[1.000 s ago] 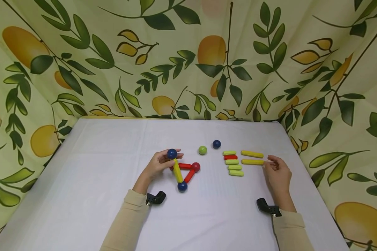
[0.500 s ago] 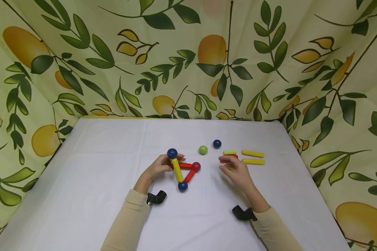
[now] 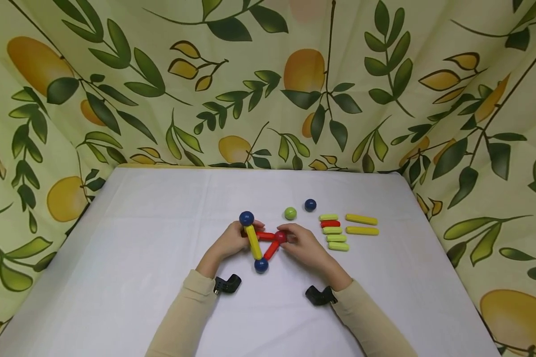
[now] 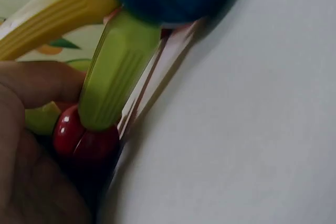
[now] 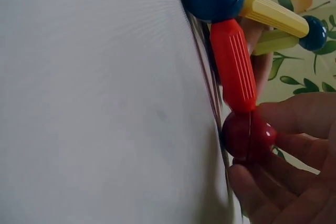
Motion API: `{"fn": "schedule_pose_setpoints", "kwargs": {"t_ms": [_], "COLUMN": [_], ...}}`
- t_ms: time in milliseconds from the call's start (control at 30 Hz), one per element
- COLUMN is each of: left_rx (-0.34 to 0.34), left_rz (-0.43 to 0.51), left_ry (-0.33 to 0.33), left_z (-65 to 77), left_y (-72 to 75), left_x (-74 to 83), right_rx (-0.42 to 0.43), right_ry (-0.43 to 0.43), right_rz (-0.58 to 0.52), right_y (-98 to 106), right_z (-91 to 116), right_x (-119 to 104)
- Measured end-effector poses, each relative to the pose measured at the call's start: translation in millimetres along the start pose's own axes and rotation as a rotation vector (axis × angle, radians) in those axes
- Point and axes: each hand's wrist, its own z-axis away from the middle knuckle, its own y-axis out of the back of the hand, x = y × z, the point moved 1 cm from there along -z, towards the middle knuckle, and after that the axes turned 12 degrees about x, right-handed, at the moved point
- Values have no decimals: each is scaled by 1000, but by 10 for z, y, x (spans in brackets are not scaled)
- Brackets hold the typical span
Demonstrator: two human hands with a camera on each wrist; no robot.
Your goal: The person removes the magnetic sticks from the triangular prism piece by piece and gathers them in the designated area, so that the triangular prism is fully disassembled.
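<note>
A build of balls and ribbed sticks stands between the hands in the head view. Its base has red sticks [image 3: 272, 249], a front blue ball [image 3: 261, 265] and a red ball [image 3: 280, 237] at the right corner. From the front ball a yellow stick [image 3: 253, 242] slants up to another blue ball [image 3: 246, 218]. The left wrist view shows a green stick [image 4: 118, 72] running to a second red ball [image 4: 86, 137], which my left hand [image 3: 229, 241] holds at the left corner. My right hand [image 3: 307, 246] pinches the right-corner red ball between thumb and fingers.
Behind the build lie a loose green ball [image 3: 290, 213] and a loose blue ball [image 3: 310, 205]. To the right, short green sticks [image 3: 337, 246] and a short red stick [image 3: 330, 224] form a column, beside two longer yellow sticks [image 3: 362, 230]. A patterned curtain [image 3: 250, 99] surrounds the table.
My right hand has moved left from beside the yellow sticks, across the short sticks, to the right-corner red ball and grips it. The left hand has shifted slightly at its corner.
</note>
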Motion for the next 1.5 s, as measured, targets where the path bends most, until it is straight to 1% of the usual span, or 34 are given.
{"fn": "schedule_pose_setpoints", "kwargs": {"t_ms": [100, 167, 300, 367, 467, 533, 633, 767, 867, 967, 1100, 1233, 1333, 1433, 1500], "left_rx": [40, 63, 95, 99, 88, 80, 93, 99, 80, 85, 104, 99, 96, 99, 99], "left_rz": [-2, -6, -29, -37, -30, -25, -19, 1, 7, -15, -40, -45, -53, -53, -51], "left_ry": [29, 52, 53, 41, 22, 18, 42, 75, 75, 71, 83, 95, 96, 98, 98], "left_z": [-6, -5, -3, -7, -21, -28, -32, -37, -43, -42, -36, -35, -35, -30, -23], "left_y": [-45, -59, -56, -46, -33, -27, -19, -17, -24, -22, -16, -23, -31, -34, -33], "left_x": [32, 53, 71, 72, 62, 59, 58, 56, 56, 62, 67, 50, 25, 15, 23], "right_rx": [-8, 5, 39, 55, 81, 92, 113, 131, 135, 159, 225, 299, 373, 445, 475], "right_ry": [30, 52, 99, 126, 161, 169, 172, 145, 120, 106, 55, -48, -108, -116, -109], "right_rz": [41, 54, 47, 40, 28, 18, 7, 14, 37, 45, 45, 25, 21, 53, 83], "right_y": [-55, -77, -103, -108, -106, -99, -88, -73, -66, -70, -81, -75, -37, 16, 40], "right_z": [-43, -56, -55, -54, -59, -65, -69, -57, -44, -41, -52, -52, -51, -63, -75], "right_x": [29, 46, 90, 112, 133, 140, 146, 139, 126, 117, 115, 108, 93, 93, 114]}}
